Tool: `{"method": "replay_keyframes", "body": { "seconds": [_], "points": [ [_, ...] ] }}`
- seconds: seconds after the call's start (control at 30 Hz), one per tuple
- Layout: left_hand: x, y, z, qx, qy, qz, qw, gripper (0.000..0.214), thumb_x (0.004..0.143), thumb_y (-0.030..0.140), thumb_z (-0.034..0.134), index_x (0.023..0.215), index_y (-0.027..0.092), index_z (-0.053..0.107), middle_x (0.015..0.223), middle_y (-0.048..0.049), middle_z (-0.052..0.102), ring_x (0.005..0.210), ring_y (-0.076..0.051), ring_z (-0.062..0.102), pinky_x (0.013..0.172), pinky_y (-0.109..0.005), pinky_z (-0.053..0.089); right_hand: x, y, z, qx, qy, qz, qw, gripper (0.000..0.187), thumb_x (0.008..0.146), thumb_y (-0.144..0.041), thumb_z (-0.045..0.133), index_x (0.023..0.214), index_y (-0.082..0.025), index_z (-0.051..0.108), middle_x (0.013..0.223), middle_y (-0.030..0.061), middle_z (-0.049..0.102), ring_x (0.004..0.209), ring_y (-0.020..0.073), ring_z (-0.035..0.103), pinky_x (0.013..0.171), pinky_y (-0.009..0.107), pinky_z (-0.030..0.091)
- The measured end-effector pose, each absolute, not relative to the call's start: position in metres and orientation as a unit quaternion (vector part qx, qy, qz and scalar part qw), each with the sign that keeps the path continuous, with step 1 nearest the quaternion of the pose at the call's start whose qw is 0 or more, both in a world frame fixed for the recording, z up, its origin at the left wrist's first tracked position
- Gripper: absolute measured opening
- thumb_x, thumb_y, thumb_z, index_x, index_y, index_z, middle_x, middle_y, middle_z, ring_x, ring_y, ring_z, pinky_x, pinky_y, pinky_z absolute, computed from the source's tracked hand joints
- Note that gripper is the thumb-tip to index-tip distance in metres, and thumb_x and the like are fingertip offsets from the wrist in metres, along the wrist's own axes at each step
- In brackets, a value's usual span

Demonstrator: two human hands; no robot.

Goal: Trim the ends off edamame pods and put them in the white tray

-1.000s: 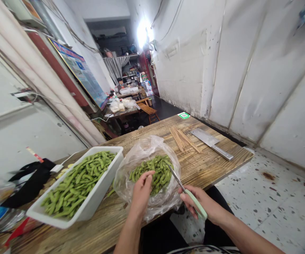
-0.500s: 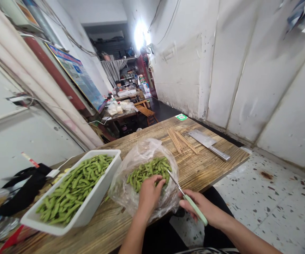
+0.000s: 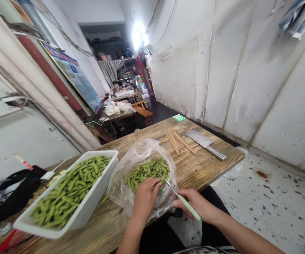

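Green edamame pods (image 3: 149, 169) lie in a clear plastic bag (image 3: 118, 190) that is spread open on the wooden table (image 3: 186, 171). Over the bag's near side, my left hand (image 3: 145, 197) is closed, thumb and fingers pinched on a pod (image 3: 153, 187) that is mostly hidden. My right hand (image 3: 195, 203) grips scissors (image 3: 188, 206) with a pale green handle, seen nearly edge-on. Their thin metal tip points at the pods just beside my left fingertips. Left of the bag, a white plastic tub (image 3: 85, 215) holds many more pods.
Thin wooden skewers (image 3: 179, 141) and a cleaver (image 3: 205, 144) lie on the table's right side. A green-bordered code card (image 3: 179, 118) is at the far edge. A black bag (image 3: 12, 197) and a white cable plug (image 3: 47, 175) are left. A person (image 3: 116, 85) sits far back.
The scissors' tip has come closer to my left fingertips, and my right hand has shifted slightly left. The whole view has moved a little; the tub, skewers and cleaver stay in place.
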State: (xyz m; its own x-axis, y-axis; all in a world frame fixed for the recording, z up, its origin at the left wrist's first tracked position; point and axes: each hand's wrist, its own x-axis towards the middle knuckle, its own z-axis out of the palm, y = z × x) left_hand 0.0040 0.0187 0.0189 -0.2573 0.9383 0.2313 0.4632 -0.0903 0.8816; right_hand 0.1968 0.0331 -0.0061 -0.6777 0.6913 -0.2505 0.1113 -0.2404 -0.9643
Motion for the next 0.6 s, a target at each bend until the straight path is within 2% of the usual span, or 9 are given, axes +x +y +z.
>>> {"method": "replay_keyframes", "body": {
  "seconds": [0.07,0.13,0.2,0.27,0.33,0.43,0.53,0.6],
  "points": [
    [0.002,0.019,0.021,0.53,0.627,0.509,0.26,0.011,0.063,0.031,0.073,0.072,0.024,0.075,0.085,-0.0065,0.07,0.084,-0.022,0.06,0.083,-0.032,0.045,0.195,0.034,-0.009,-0.341,-0.56,0.726,0.208,0.04,0.072,-0.053,0.065,0.081,-0.017,0.051,0.042,-0.0112,0.037,0.031,0.0052,0.032,0.032,0.017,0.027],
    [-0.001,0.018,0.022,0.47,0.623,0.54,0.316,0.02,0.064,0.036,0.073,0.074,0.02,0.074,0.075,-0.0054,0.066,0.07,-0.017,0.059,0.067,-0.026,0.047,0.195,0.034,-0.011,-0.334,-0.546,0.738,0.213,0.043,0.072,-0.055,0.064,0.086,-0.017,0.051,0.045,-0.0106,0.041,0.032,0.0055,0.035,0.031,0.017,0.031],
    [-0.004,0.018,0.021,0.392,0.6,0.563,0.412,0.031,0.066,0.042,0.071,0.081,0.015,0.071,0.06,-0.0008,0.059,0.05,-0.009,0.048,0.048,-0.019,0.037,0.195,0.033,-0.01,-0.328,-0.533,0.748,0.219,0.047,0.072,-0.058,0.062,0.091,-0.017,0.05,0.051,-0.0094,0.044,0.035,0.005,0.038,0.033,0.016,0.034],
    [-0.005,0.018,0.021,0.321,0.563,0.584,0.488,0.037,0.066,0.043,0.071,0.084,0.011,0.068,0.054,0.0022,0.054,0.042,-0.004,0.039,0.04,-0.016,0.027,0.195,0.03,-0.008,-0.32,-0.525,0.757,0.222,0.051,0.072,-0.061,0.061,0.094,-0.016,0.049,0.057,-0.008,0.046,0.04,0.0044,0.04,0.035,0.015,0.036],
    [-0.005,0.017,0.02,0.269,0.539,0.607,0.518,0.037,0.062,0.039,0.076,0.082,0.009,0.066,0.06,-0.0004,0.059,0.045,-0.003,0.042,0.04,-0.014,0.026,0.195,0.027,-0.007,-0.308,-0.523,0.764,0.219,0.051,0.073,-0.061,0.059,0.096,-0.016,0.05,0.06,-0.0071,0.046,0.043,0.0043,0.041,0.038,0.015,0.037],
    [-0.003,0.018,0.018,0.213,0.527,0.633,0.526,0.034,0.056,0.031,0.08,0.076,0.009,0.064,0.071,-0.0037,0.062,0.059,-0.007,0.056,0.037,-0.013,0.027,0.194,0.023,-0.007,-0.298,-0.526,0.768,0.209,0.048,0.075,-0.058,0.06,0.096,-0.016,0.052,0.06,-0.0066,0.046,0.044,0.0043,0.041,0.038,0.014,0.037],
    [0.001,0.017,0.016,0.19,0.514,0.648,0.529,0.029,0.055,0.025,0.081,0.073,0.011,0.063,0.072,-0.0016,0.058,0.075,-0.012,0.063,0.035,-0.011,0.024,0.194,0.023,-0.01,-0.294,-0.53,0.767,0.212,0.045,0.077,-0.056,0.06,0.097,-0.016,0.053,0.06,-0.0067,0.046,0.043,0.0042,0.042,0.038,0.014,0.037],
    [0.004,0.016,0.013,0.182,0.51,0.653,0.53,0.028,0.055,0.023,0.082,0.071,0.011,0.062,0.07,-0.0001,0.055,0.078,-0.013,0.064,0.034,-0.01,0.024,0.193,0.023,-0.012,-0.294,-0.531,0.766,0.212,0.046,0.077,-0.056,0.06,0.098,-0.016,0.054,0.059,-0.0067,0.046,0.043,0.0045,0.042,0.038,0.014,0.037]
  ]
}}
